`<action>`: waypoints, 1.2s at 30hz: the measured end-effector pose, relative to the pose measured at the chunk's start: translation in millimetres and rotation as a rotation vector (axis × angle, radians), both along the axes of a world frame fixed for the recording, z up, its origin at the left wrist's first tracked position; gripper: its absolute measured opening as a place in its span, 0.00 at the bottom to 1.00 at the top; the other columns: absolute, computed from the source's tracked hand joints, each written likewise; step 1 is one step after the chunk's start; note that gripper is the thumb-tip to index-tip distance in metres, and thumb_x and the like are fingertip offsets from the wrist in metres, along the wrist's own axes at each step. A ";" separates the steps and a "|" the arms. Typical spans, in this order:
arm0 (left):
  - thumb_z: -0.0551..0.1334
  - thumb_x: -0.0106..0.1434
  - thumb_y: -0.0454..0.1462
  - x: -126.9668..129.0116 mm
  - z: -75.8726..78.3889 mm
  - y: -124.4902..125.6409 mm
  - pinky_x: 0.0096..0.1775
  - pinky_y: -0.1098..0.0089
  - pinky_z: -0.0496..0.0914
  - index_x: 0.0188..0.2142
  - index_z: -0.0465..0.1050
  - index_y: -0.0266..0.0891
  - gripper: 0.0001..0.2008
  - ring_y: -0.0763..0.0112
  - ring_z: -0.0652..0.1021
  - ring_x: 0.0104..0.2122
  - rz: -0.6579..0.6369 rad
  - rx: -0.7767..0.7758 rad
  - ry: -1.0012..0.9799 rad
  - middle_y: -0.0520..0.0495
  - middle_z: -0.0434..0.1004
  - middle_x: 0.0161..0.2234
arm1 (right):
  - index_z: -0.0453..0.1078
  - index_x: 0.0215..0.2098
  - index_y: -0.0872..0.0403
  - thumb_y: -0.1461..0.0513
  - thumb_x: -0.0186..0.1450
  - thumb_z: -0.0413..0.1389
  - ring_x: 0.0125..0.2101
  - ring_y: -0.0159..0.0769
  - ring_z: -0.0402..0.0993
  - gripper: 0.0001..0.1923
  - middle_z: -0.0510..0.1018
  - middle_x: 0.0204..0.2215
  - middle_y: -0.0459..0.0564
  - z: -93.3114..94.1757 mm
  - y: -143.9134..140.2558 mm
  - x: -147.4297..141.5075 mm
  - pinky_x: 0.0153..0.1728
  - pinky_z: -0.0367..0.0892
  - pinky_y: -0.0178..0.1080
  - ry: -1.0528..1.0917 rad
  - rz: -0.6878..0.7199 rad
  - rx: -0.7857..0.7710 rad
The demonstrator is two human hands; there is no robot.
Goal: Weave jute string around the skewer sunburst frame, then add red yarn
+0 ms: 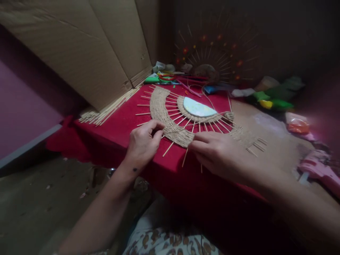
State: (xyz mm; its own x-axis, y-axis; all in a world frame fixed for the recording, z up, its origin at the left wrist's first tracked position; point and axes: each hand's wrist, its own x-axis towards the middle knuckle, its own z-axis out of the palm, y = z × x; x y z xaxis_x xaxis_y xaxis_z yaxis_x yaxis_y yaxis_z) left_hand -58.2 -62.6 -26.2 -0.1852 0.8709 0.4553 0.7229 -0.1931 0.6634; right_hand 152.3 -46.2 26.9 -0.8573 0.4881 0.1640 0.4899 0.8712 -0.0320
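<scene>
A fan-shaped weaving of twine (159, 102) on thin wooden sticks lies on the red cloth. Its sticks spread out from a half-round light blue piece (199, 107) bordered with twine. At the near left of the outer woven band, my left hand (146, 140) pinches at its edge, thumb and fingers together. My right hand (212, 150) has its fingers closed on the band's near edge, over the sticks, and covers part of the weave. The twine between my fingertips is too small to make out clearly.
Loose wooden sticks (106, 111) lie beside a large cardboard sheet (79, 46) at the left. Scissors (166, 77) and craft scraps sit at the back. A pink glue gun (320, 170) rests at the right. Behind stands a decorated stick fan (212, 53).
</scene>
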 end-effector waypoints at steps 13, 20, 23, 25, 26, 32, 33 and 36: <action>0.59 0.56 0.32 -4.3 2.1 2.2 0.34 0.72 0.69 0.36 0.73 0.38 0.08 0.72 0.77 0.30 -0.086 -0.003 -0.100 0.50 0.78 0.30 | 0.66 0.36 0.58 0.67 0.68 0.43 0.35 0.39 0.65 0.10 0.71 0.34 0.53 -3.7 10.6 -55.7 0.36 0.59 0.42 -0.299 0.244 0.316; 0.58 0.58 0.33 -2.5 0.6 -19.0 0.35 0.70 0.69 0.43 0.69 0.39 0.12 0.71 0.75 0.31 0.070 0.046 -0.056 0.49 0.76 0.32 | 0.65 0.37 0.56 0.64 0.69 0.43 0.34 0.37 0.61 0.09 0.68 0.35 0.53 -13.3 12.2 -41.1 0.34 0.59 0.40 -0.204 0.205 0.323; 0.58 0.58 0.33 -4.1 -1.6 -29.8 0.35 0.71 0.69 0.46 0.66 0.40 0.16 0.72 0.74 0.31 0.163 0.056 -0.096 0.50 0.74 0.33 | 0.65 0.36 0.56 0.65 0.69 0.43 0.33 0.37 0.61 0.10 0.68 0.35 0.52 -14.4 10.4 -38.6 0.33 0.58 0.39 -0.178 0.202 0.324; 0.58 0.57 0.33 -4.8 -3.2 -37.2 0.36 0.71 0.69 0.48 0.64 0.41 0.17 0.72 0.74 0.31 0.174 0.043 -0.115 0.51 0.73 0.33 | 0.65 0.35 0.56 0.65 0.69 0.43 0.33 0.37 0.61 0.09 0.68 0.34 0.52 -14.3 9.9 -38.1 0.33 0.58 0.39 -0.168 0.201 0.322; 0.58 0.58 0.33 -4.8 -4.1 -40.8 0.36 0.70 0.69 0.48 0.64 0.41 0.17 0.72 0.74 0.31 0.170 0.033 -0.114 0.51 0.73 0.33 | 0.65 0.35 0.56 0.65 0.69 0.43 0.33 0.38 0.61 0.10 0.68 0.34 0.52 -14.3 9.9 -38.0 0.33 0.58 0.39 -0.163 0.200 0.320; 0.58 0.58 0.33 -5.4 -8.8 -51.7 0.37 0.68 0.70 0.47 0.64 0.41 0.16 0.71 0.74 0.30 0.177 -0.006 0.026 0.51 0.73 0.31 | 0.65 0.36 0.56 0.65 0.69 0.43 0.33 0.37 0.61 0.09 0.68 0.34 0.51 -16.1 11.4 -36.9 0.34 0.58 0.39 -0.149 0.196 0.310; 0.58 0.58 0.33 -5.7 -9.0 -51.2 0.37 0.68 0.70 0.47 0.64 0.40 0.16 0.71 0.73 0.30 0.186 -0.006 0.057 0.51 0.73 0.31 | 0.65 0.36 0.56 0.65 0.69 0.43 0.33 0.37 0.61 0.09 0.68 0.35 0.51 -16.4 11.7 -36.7 0.34 0.58 0.39 -0.148 0.197 0.310; 0.58 0.58 0.33 -6.6 -7.1 -48.2 0.36 0.67 0.69 0.45 0.66 0.40 0.13 0.70 0.72 0.28 0.202 0.022 0.145 0.51 0.73 0.29 | 0.64 0.36 0.55 0.65 0.69 0.43 0.34 0.37 0.60 0.09 0.68 0.35 0.51 -16.7 12.2 -35.7 0.34 0.58 0.39 -0.142 0.199 0.307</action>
State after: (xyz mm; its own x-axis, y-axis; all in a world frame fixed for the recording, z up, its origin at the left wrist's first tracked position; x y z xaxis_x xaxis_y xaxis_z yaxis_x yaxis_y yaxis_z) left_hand -64.9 -110.7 -33.3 -0.2856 0.8125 0.5082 0.8358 -0.0482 0.5469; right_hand 116.6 -34.0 10.2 -0.9548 0.2567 0.1498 0.2914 0.9081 0.3007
